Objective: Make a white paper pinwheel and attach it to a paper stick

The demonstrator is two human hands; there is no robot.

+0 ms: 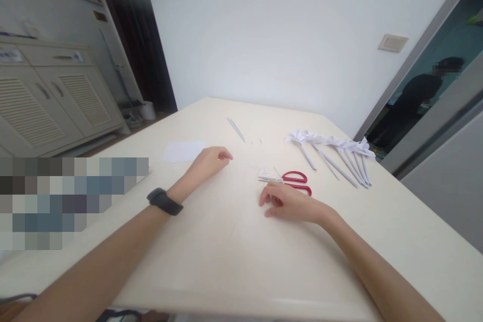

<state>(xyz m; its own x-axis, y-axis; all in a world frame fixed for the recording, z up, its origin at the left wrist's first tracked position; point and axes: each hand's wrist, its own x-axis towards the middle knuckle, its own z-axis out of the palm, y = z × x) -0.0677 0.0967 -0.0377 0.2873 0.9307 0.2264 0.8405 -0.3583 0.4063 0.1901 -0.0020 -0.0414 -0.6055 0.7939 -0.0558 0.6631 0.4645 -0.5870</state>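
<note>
My left hand (213, 160), a dark band on its wrist, is beside a white sheet of paper (181, 151). Its fingers are loosely bent, and I see nothing in them. My right hand (289, 203) rests on the table with fingers bent and thumb apart, holding nothing I can see. Just beyond it lie scissors with red handles (295, 176), blades pointing left, partly covered by the hand. A small white paper scrap (264, 172) lies by the blades. Farther back is a thin rolled paper stick or pair of sticks (236, 130).
Several white paper flowers (328, 141) with rolled stems lie in a row at the right of the cream table (226, 256). Tiny scraps lie near the middle. A white wall (264, 30) stands behind. A person (415, 95) is beyond the doorway at right; a cabinet (49, 95) is at left.
</note>
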